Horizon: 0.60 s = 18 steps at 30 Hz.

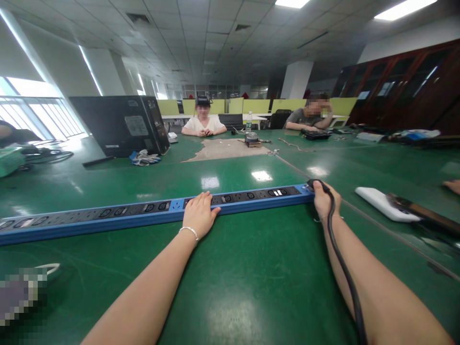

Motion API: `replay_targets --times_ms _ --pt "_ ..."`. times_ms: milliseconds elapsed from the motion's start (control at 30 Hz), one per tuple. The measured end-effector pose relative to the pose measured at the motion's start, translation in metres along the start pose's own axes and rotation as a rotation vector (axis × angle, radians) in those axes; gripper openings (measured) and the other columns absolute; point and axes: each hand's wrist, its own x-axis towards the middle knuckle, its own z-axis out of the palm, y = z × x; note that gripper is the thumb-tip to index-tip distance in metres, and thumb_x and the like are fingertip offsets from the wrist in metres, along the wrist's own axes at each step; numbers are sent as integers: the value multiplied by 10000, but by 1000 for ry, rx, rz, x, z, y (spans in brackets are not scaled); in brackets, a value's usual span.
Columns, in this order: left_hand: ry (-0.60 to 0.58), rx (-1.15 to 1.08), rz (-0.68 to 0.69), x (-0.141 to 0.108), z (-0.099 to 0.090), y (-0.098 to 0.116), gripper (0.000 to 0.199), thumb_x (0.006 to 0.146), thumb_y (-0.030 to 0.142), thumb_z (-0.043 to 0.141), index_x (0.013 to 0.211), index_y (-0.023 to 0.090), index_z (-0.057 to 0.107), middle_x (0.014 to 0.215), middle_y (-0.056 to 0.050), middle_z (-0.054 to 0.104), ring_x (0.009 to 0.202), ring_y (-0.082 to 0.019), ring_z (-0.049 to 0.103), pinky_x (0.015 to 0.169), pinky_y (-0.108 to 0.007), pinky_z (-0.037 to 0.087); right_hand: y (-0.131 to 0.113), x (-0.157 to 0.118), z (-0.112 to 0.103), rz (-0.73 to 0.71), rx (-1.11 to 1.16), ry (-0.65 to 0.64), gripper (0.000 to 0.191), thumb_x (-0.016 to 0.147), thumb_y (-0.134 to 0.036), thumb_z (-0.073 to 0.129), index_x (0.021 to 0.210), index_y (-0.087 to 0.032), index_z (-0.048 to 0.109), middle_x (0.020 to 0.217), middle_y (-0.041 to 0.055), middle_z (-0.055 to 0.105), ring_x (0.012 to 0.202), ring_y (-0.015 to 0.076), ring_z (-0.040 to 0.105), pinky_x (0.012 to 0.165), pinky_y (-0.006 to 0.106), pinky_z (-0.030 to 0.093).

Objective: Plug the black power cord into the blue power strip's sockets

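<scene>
A long blue power strip (251,203) with black sockets lies across the green table (251,254), running from the left edge to right of centre. My left hand (200,211) rests on its middle, fingers over the top and thumb apart to the right. At the strip's right end, my right hand (326,199) is closed round the black cable (341,254) where it meets the strip. From there the cable runs down along my right forearm. Part of the cable's head is hidden by my fingers.
A black computer case (122,125) stands at the back left, with gloves (144,158) beside it. A white box-like object (384,203) lies right of my right hand. Two people sit across the table; another hand shows at the right edge.
</scene>
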Motion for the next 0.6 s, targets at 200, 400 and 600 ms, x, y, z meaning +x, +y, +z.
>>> replay_targets --times_ms 200,400,600 --pt "-4 7 -1 0 0 0 461 871 432 405 1233 160 492 1328 -110 512 1244 -240 440 1026 -395 333 16 8 -2 -20 -43 -130 458 772 -533 481 953 -160 675 958 104 691 935 259 619 859 394 458" --pt "-5 3 -4 0 0 0 471 871 429 412 1231 138 494 1331 -119 508 1244 -245 439 1025 -396 334 -5 6 -4 -35 -122 -219 418 777 -478 464 959 -179 692 990 100 687 1000 265 591 904 410 426" --pt "3 13 4 0 1 0 480 875 433 402 1227 122 496 1323 -126 514 1238 -246 444 1023 -394 336 -8 3 0 -100 -270 -284 367 762 -444 494 946 -204 701 1022 87 673 1027 263 566 939 424 398"
